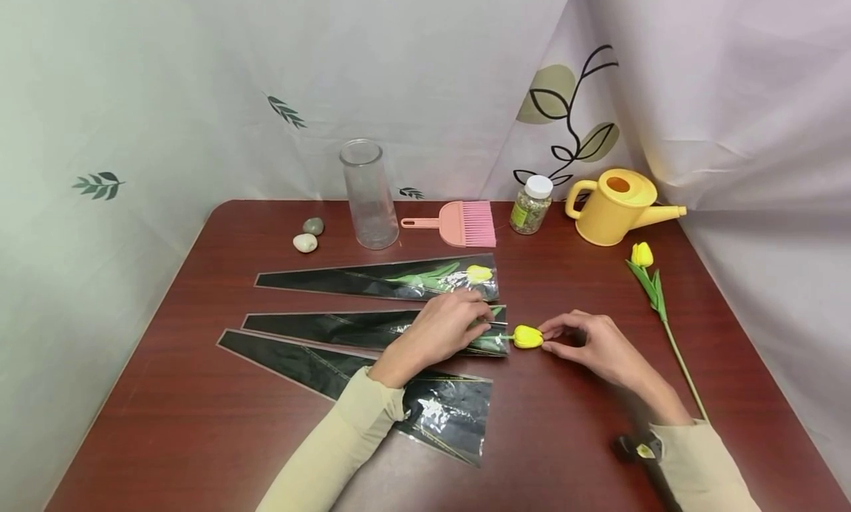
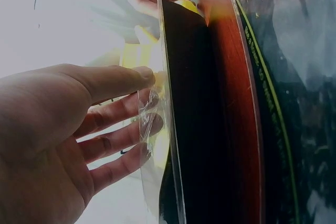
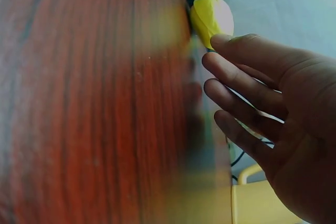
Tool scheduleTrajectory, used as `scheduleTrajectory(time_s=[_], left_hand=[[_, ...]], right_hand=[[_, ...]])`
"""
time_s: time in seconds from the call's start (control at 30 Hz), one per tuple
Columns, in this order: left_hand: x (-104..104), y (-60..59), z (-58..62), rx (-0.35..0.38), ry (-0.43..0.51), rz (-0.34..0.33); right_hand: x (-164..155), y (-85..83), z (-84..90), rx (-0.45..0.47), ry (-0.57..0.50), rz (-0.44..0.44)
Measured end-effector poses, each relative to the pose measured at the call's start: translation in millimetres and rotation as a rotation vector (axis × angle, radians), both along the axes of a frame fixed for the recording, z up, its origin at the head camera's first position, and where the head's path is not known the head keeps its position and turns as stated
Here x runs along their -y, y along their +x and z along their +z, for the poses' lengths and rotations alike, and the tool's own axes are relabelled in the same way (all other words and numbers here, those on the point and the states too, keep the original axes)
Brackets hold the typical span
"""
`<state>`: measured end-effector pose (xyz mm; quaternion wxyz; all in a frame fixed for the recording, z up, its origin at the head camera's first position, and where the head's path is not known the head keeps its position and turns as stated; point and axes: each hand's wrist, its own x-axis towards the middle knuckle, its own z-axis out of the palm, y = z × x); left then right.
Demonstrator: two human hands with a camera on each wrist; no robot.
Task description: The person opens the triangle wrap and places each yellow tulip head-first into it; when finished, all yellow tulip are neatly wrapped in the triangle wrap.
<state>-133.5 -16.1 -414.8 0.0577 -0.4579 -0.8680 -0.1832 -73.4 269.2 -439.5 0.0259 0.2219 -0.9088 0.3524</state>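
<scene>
My left hand (image 1: 444, 327) lies flat on the middle cellophane sleeve (image 1: 372, 329) on the table (image 1: 199, 423), fingers straight. My right hand (image 1: 594, 344) pinches the yellow tulip head (image 1: 528, 337) at the sleeve's mouth. I judge it light, soft, crushable; the stem seems the safer place to hold.

Two bare hands are seen, the left hand (image 1: 444, 326) and the right hand (image 1: 593, 345), each without rings, gloves or a watch. Both forearms are covered by long sleeves of a pale beige, khaki-like cloth, the left sleeve (image 1: 332, 445) and the right sleeve (image 1: 701, 464). The cuffs are closed at the wrists and slightly gathered, and soft folds are shown along the cloth. A small black device with a yellow mark (image 1: 637, 448) is worn at the right wrist, just beside the cuff. Short, unpainted fingernails are shown in the wrist views.
</scene>
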Motion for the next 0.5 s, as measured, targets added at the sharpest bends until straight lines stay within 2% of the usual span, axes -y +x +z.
scheduleTrajectory(time_s=[0.3,0.5], left_hand=[[-0.9,0.4,1.4,0.004,-0.006,-0.006],[-1.1,1.4,1.9,0.008,-0.007,-0.004]], right_hand=[[0.6,0.4,-1.2,0.016,0.007,-0.013],[5.3,-0.9,-2.6,0.036,-0.026,-0.013]])
